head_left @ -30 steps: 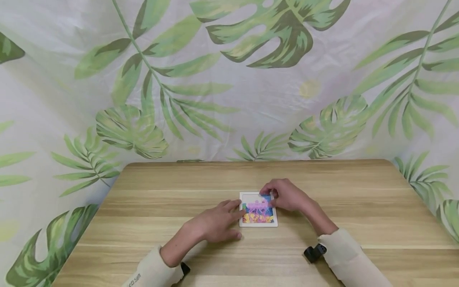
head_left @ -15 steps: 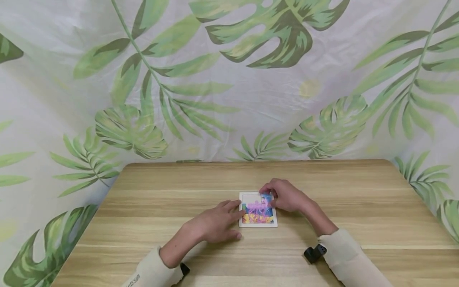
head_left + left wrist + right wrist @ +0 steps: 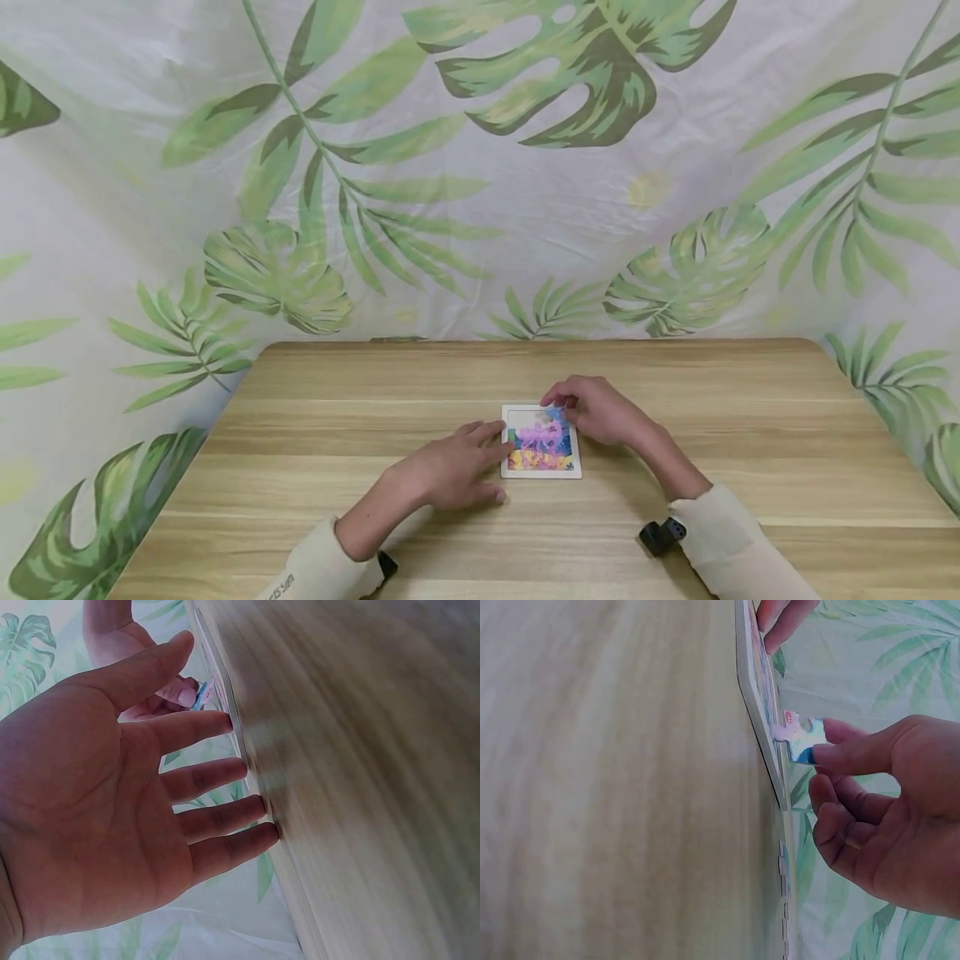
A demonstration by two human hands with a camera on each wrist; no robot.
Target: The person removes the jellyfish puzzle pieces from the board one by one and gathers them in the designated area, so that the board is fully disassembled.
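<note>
- Pinching a small puzzle piece (image 3: 802, 736) between thumb and forefinger, your right hand (image 3: 600, 410) hangs over the far right corner of the puzzle board (image 3: 542, 467).
- Seen from the right wrist, the piece is tilted, its lower edge at or just off the board's surface; you cannot quite tell from that angle whether it touches.
- Your other right fingers (image 3: 840, 832) are curled loosely under, holding nothing.
- Your left hand (image 3: 450, 471) lies flat on the wooden table (image 3: 750, 433), fingers spread and straight, their tips against the board's left edge.
- Your left wrist view shows those fingertips (image 3: 225, 724) resting along the white frame, with nothing gripped.
- You have the board lying flat near the middle of the table, its bright pink, blue and yellow picture facing up.
- Leaf-printed cloth (image 3: 480, 167) hangs behind the table.
</note>
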